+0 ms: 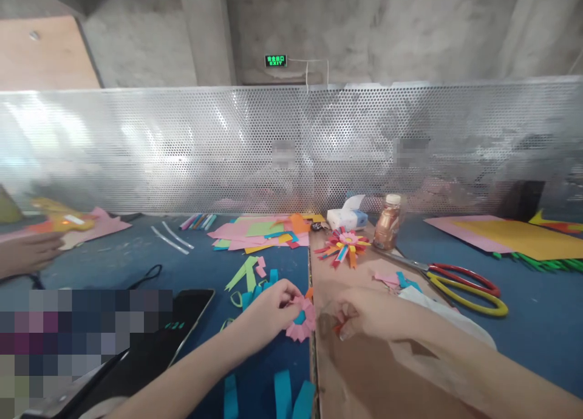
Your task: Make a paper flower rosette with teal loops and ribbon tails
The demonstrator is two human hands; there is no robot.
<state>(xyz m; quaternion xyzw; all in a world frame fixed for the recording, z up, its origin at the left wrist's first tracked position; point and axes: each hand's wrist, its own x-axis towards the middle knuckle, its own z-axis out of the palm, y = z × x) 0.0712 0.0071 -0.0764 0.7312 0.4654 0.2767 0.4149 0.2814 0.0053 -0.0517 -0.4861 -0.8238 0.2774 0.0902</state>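
Observation:
Pinched in my left hand (282, 303) is a pink paper flower (304, 329) with a blue centre, held over the seam between the blue table and a brown board (359, 382). To its right, my right hand (348, 319) is closed just above the board; a small orange-red bit (337, 328) shows at its fingertips. Blue paper strips (282, 395) lie below my left hand, and green strips (248, 273) lie beyond it. A finished-looking multicoloured paper flower (347, 244) rests at the board's far end.
Red-and-yellow-handled scissors (469, 285), a copper-coloured bottle (388, 224) and a tissue pack (346, 218) are on the right. Coloured sheets (255, 232) and markers (198, 221) lie behind. A black phone (182, 322) is at left, where another person's hand (31, 252) reaches in near a yellow glue gun (61, 215).

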